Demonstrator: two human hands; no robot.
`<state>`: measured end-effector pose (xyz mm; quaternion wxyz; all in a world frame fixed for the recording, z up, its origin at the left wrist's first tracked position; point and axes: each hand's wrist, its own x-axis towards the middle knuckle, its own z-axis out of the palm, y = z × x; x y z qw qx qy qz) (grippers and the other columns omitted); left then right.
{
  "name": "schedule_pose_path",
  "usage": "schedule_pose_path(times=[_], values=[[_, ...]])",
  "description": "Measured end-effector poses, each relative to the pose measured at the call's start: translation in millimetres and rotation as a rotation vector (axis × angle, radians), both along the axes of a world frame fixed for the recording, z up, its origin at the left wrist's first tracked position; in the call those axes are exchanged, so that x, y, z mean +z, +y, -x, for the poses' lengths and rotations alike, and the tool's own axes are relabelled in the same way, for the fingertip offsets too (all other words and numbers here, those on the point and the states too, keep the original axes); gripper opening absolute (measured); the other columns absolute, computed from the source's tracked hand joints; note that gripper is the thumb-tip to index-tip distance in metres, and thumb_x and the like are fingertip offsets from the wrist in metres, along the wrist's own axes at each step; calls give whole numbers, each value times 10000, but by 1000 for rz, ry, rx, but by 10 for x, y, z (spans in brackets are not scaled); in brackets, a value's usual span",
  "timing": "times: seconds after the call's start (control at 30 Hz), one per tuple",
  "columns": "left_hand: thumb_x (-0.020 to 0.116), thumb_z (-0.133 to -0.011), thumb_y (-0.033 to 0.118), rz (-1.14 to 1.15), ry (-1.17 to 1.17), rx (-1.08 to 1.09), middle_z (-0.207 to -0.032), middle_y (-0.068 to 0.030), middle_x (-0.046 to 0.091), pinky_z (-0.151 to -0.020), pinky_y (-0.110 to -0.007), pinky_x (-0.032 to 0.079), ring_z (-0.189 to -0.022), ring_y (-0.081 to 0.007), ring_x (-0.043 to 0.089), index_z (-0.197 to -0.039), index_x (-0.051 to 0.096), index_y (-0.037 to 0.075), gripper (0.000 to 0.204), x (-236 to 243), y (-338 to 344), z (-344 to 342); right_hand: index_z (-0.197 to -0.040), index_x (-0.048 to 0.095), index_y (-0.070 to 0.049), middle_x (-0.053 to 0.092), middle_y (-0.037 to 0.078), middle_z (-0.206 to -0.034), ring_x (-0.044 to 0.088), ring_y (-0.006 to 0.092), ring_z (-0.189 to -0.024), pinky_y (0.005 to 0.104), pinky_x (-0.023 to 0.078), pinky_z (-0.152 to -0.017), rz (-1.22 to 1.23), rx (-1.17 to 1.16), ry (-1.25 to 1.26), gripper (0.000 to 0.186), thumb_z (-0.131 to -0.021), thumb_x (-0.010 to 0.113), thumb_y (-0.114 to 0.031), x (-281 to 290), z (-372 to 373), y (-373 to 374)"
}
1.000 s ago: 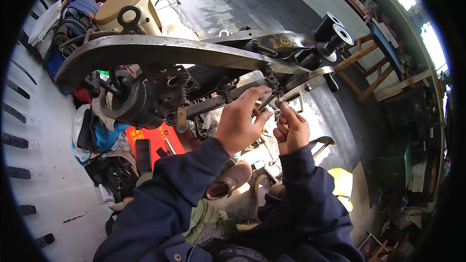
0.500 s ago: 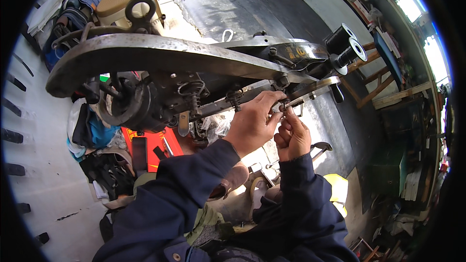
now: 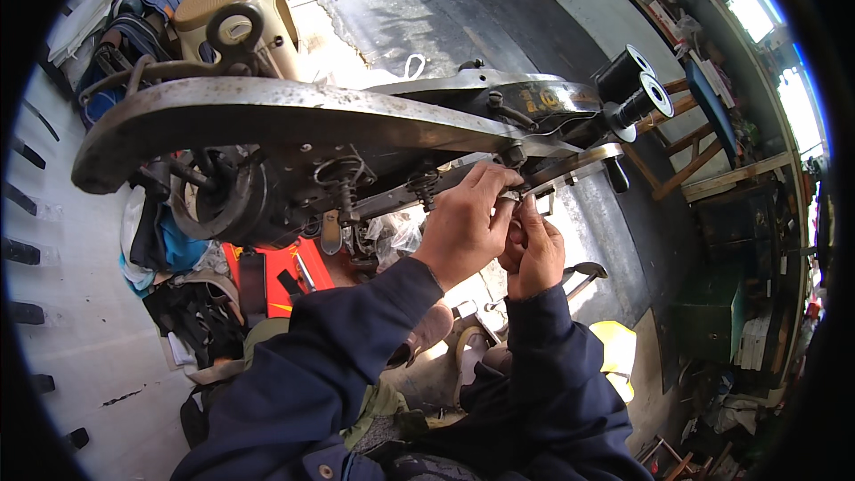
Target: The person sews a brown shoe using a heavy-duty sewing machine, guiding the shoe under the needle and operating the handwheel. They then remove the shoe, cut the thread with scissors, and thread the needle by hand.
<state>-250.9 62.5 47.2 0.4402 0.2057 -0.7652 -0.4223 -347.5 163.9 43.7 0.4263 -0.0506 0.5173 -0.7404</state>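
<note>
Your right hand (image 3: 535, 256) has thumb and fingers drawn nearly together, and your left hand (image 3: 468, 224) arches just beside it, fingers bent; I cannot tell whether either grips anything, as they hide what lies between. The work looks under way, not finished: both hands are at the underside of the metal machine (image 3: 294, 107), though what is done or left there doesn't show. Its bolt (image 3: 513, 157) sits just above your fingertips, the black handle (image 3: 615, 175) to their right, the thread spools (image 3: 639, 103) farther off, up and right.
</note>
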Motion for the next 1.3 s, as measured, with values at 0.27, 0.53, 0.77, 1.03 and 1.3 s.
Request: schedule_pose_path(times=[0.27, 0.53, 0.77, 1.03, 1.3], values=[[625, -915, -36, -123, -49, -163, -1219, -212, 684, -825, -387, 586, -1011, -383, 730, -1261, 575, 27, 355, 21, -35, -20, -1036, 710, 19, 639, -25, -798, 500, 39, -637, 206, 387, -572, -7, 53, 124, 372, -1100, 580, -324, 2, 23, -27], [499, -969, 28, -405, -32, -404, -1415, -169, 564, -942, -328, 515, -1064, -240, 686, -1329, 488, 38, 360, -53, -101, -55, -987, 666, -17, 576, -42, -730, 457, 34, -579, 202, 331, -506, 69, 164, 28, 347, -1116, 538, -314, 31, 75, -43], [495, -1058, 232, -454, 40, -458, -1460, -146, 522, -999, -361, 495, -1152, -253, 656, -1351, 465, 53, 344, -53, -81, -58, -1015, 652, -15, 579, -31, -732, 465, 39, -559, 215, 328, -473, -11, 72, 81, 302, -1118, 528, -270, 34, -9, -104], [439, -1089, 534, -455, 54, -439, -1482, -155, 521, -1054, -353, 441, -1283, -268, 574, -1342, 530, 60, 545, -37, -70, -41, -980, 676, 47, 627, 10, -785, 510, 75, -684, 251, 403, -584, -212, -75, 550, 297, -1105, 540, -186, -130, -95, -202], [443, -1086, 515, -485, 47, -443, -1517, -195, 496, -1088, -347, 406, -1350, -250, 510, -1329, 563, 43, 544, -105, -68, -45, -940, 640, -6, 522, -25, -700, 412, 51, -566, 217, 328, -509, -25, 2, -143, 335, -1115, 520, -265, 125, -56, -179]])
